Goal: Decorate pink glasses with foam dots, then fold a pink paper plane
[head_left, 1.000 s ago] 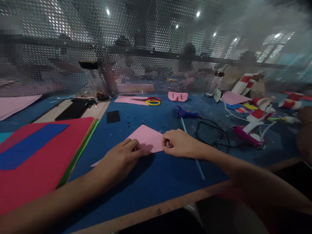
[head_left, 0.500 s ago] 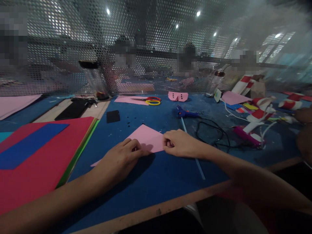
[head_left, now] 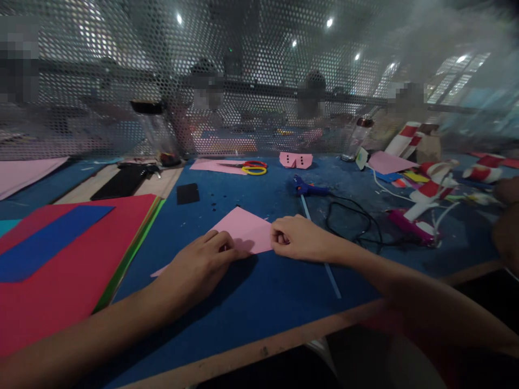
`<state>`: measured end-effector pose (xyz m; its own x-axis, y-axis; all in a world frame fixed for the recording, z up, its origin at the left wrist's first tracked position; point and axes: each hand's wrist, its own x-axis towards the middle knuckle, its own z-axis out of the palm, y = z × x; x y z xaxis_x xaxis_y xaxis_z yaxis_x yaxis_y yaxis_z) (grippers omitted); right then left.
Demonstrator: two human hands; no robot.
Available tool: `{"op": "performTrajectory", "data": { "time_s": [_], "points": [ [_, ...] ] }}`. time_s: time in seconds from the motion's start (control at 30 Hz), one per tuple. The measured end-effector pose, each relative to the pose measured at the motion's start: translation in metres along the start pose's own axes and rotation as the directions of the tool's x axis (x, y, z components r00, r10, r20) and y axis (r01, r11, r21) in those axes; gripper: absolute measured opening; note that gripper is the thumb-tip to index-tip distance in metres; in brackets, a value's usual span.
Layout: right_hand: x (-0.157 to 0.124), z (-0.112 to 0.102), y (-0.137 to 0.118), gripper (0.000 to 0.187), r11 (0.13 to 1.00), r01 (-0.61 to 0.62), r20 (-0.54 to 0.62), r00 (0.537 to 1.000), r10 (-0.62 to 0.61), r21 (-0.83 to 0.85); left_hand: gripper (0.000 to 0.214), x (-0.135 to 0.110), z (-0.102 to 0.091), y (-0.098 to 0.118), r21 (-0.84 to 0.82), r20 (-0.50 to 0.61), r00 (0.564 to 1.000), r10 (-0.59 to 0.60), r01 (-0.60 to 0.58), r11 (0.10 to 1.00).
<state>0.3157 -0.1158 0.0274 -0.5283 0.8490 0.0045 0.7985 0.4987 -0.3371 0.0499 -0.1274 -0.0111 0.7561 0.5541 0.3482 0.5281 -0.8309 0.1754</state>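
A folded sheet of pink paper (head_left: 246, 226) lies on the blue tabletop, its peak toward the far side. My left hand (head_left: 205, 256) rests over its left part, fingers curled and pressed down at the near edge, and covers much of that side. A thin pink tip shows beyond my left wrist. Closed at the paper's right corner is my right hand (head_left: 300, 237), with fingers bent in and fingertips partly hidden. A thin pale glue stick (head_left: 333, 281) passes beneath my right forearm, its far end at a blue glue gun (head_left: 310, 187).
Red sheets (head_left: 52, 308) bearing a blue strip (head_left: 60, 237) lie at left. Scissors (head_left: 254, 168), a black square (head_left: 188, 194) and a pink cut-out (head_left: 295, 160) are beyond. A black cable (head_left: 377, 227) and magenta glue gun (head_left: 413, 227) lie right; perforated mesh (head_left: 251, 70) stands behind.
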Motion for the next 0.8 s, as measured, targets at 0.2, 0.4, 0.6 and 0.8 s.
{"op": "performTrajectory", "data": {
  "time_s": [0.2,0.4,0.6,0.8],
  "points": [
    [0.0004,0.0004,0.0007,0.007,1.000,0.003,-0.009,1.000,-0.003,0.010,0.037,0.0006,0.0010,-0.0010,0.007,0.001,1.000,-0.001,0.001,1.000],
    [-0.0003,-0.0003,0.0008,0.007,1.000,0.024,-0.007,1.000,-0.024,0.011,0.037,0.0008,0.0008,-0.0002,0.010,-0.008,1.000,0.005,-0.005,1.000],
    [-0.0011,-0.0028,-0.0001,0.007,1.000,0.015,0.015,1.000,-0.015,0.007,0.037,0.0005,0.0010,-0.0007,-0.002,0.002,1.000,0.002,-0.002,1.000],
    [-0.0009,-0.0009,0.0038,0.006,1.000,0.020,0.010,1.000,-0.020,-0.003,0.038,-0.0007,0.0024,-0.0011,0.004,0.017,1.000,-0.007,0.007,1.000]
  ]
}}
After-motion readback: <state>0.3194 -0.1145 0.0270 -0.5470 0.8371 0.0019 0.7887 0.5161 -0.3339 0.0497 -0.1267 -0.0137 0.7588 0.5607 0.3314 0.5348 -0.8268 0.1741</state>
